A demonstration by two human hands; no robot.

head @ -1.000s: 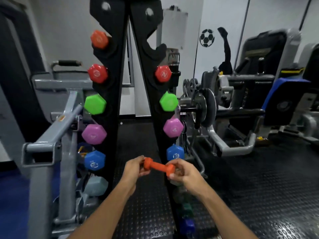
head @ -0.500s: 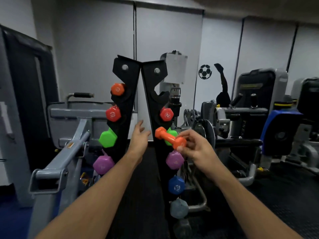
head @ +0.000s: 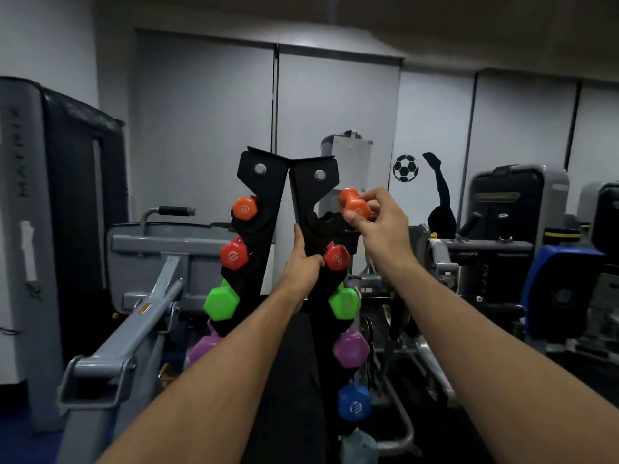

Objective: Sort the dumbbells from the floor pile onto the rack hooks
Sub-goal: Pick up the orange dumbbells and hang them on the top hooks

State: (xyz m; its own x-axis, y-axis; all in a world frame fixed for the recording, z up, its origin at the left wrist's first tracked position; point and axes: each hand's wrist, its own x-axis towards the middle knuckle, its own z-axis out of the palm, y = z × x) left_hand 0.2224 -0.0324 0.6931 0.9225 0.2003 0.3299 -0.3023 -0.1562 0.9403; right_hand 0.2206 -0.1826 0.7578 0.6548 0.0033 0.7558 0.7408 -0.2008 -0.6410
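The right hand (head: 375, 216) pinches a small orange dumbbell (head: 352, 203) just above the top hook (head: 330, 218) on the right side of the black rack (head: 310, 195). The left hand (head: 303, 262) grips that upright's inner edge, thumb beside a red dumbbell (head: 337, 257). Another orange dumbbell (head: 245, 209) hangs top left.

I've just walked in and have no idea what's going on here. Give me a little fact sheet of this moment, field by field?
place: a gym, with weight machines behind
right hand: holds an orange dumbbell just above the top right hook
left hand: grips the right upright of the black rack
top right hook: empty
already hung, right side downward: red, green, purple, blue, pale grey-blue
left side, seen: orange, red, green, purple
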